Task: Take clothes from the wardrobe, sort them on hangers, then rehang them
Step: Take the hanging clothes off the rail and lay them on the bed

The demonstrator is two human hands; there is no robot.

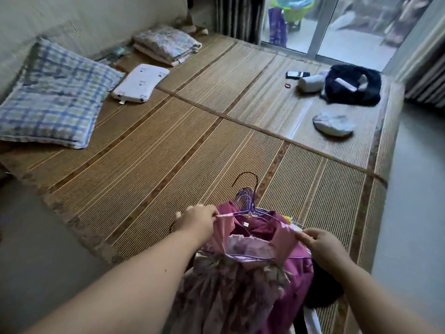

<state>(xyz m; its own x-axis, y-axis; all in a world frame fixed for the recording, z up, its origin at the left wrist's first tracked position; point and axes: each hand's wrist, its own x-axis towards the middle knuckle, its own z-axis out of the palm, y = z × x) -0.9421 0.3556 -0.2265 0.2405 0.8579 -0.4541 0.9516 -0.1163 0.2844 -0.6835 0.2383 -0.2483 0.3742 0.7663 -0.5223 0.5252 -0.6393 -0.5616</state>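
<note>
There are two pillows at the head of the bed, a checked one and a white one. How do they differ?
The checked pillow is much larger than the white pillow. The checked pillow has a blue plaid cover and looks soft and rumpled; the white pillow is plain with tiny marks and looks flatter and firmer. The checked pillow lies nearer the bed's left edge, the white pillow further in. Both rest on the mat.

Two bare forearms enter from bottom of frame, one from lower left, one from lower right. No sleeves visible up to frame edge. Left hand [196,222] bare: no ring, watch or bracelet seen. Right hand [321,241] likewise bare, no jewellery seen. Small dark mark on left forearm, lower centre of frame. Rest of body out of view.
</note>
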